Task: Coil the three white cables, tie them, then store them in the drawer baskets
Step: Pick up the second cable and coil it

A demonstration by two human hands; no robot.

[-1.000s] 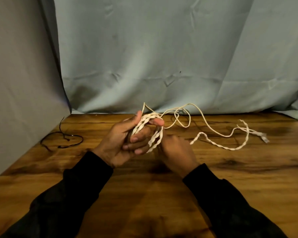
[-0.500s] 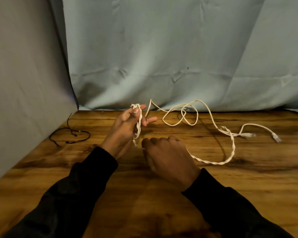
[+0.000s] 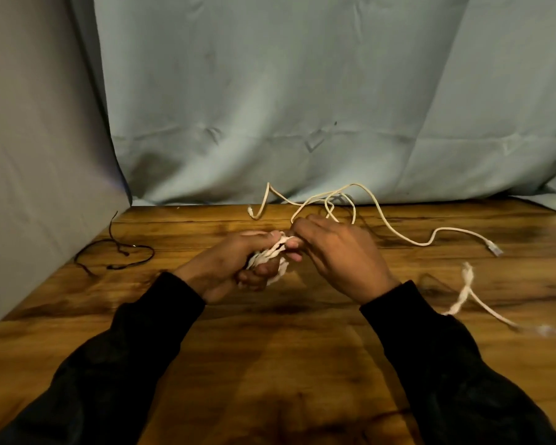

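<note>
white cables (image 3: 395,231): count unclear, tangled; left hand (image 3: 228,264) fingers clenched round coil, right hand (image 3: 337,252) fingers pinching strand.

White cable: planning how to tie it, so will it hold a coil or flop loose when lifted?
Probably floppy: the white cable sags in loose curves. Likely light. The left hand clamps the coil, suggesting it springs open.

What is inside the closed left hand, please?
The left hand grips a bunch of twisted white cable; some loops stick out between its fingers. How many turns are inside is covered by the fingers.
</note>
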